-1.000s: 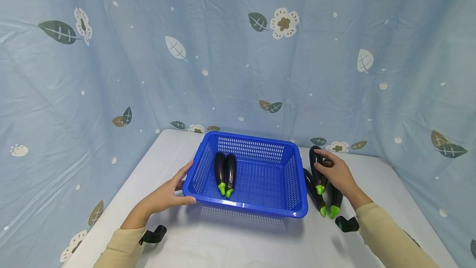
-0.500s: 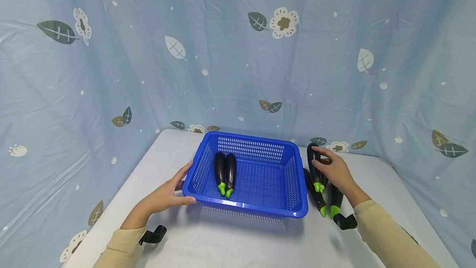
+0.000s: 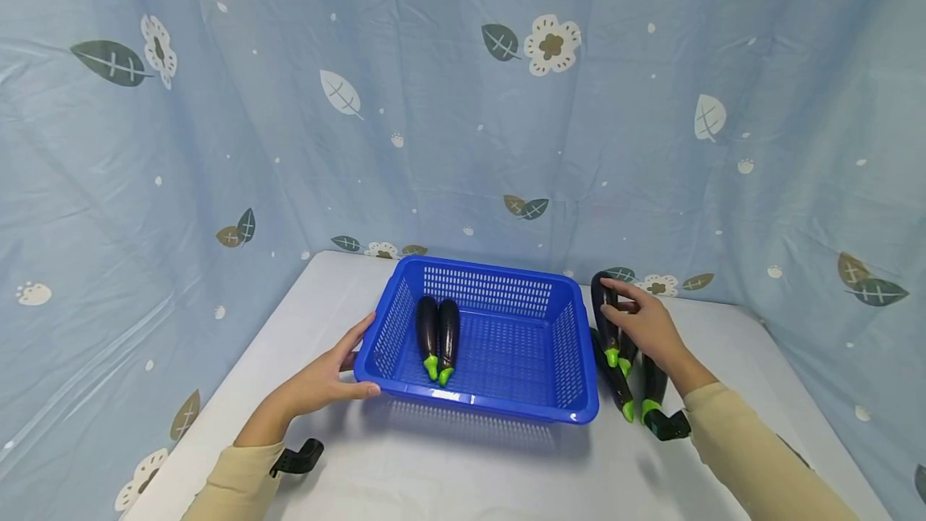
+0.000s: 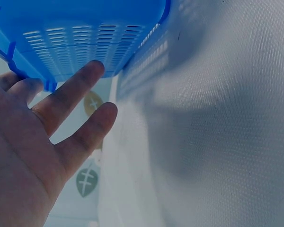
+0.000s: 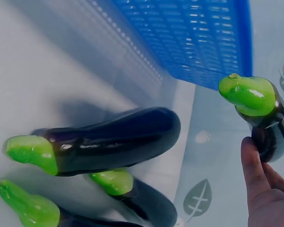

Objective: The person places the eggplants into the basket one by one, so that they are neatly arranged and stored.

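Note:
My right hand holds a dark purple eggplant with a green stem end, between thumb and fingers. The right wrist view shows this eggplant raised above the others, beside the blue basket's wall. Below it on the table lie several more: one eggplant along the basket's right side, another eggplant under the wrist, and a partly hidden eggplant between. My left hand rests at the left front corner of the blue plastic basket, fingers spread and fairly straight. Two eggplants lie side by side inside, on the left.
A white-covered table carries everything. Behind it hangs a light blue curtain printed with leaves and flowers. A black strap-on device sits on the left wrist, with a matching device on the right.
My right hand has carried the held eggplant up and leftward, closer to the basket's right rim, uncovering more of the eggplant beneath. The left hand and basket have stayed in place.

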The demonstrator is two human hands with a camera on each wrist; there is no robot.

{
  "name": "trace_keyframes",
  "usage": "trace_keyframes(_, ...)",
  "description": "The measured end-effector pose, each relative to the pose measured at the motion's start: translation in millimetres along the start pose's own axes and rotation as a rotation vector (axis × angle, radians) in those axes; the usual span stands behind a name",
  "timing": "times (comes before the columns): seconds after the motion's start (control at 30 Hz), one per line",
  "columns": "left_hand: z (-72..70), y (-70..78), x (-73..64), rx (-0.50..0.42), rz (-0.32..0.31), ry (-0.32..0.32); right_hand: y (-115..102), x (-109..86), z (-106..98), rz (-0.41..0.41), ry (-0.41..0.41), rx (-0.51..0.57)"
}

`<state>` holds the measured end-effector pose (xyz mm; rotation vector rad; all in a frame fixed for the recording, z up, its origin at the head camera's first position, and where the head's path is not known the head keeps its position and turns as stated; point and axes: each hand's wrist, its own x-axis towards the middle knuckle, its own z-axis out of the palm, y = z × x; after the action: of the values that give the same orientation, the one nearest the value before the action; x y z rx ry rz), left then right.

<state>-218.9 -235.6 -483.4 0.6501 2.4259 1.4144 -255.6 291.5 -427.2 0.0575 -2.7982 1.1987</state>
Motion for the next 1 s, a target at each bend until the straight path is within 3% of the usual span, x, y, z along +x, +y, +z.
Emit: trace_keyframes(1.0, 1.5, -3.9, 2.3, -0.017, -0.019, 0.013, -30.7, 9.2, 10.4, -0.047, -0.052, 0.063)
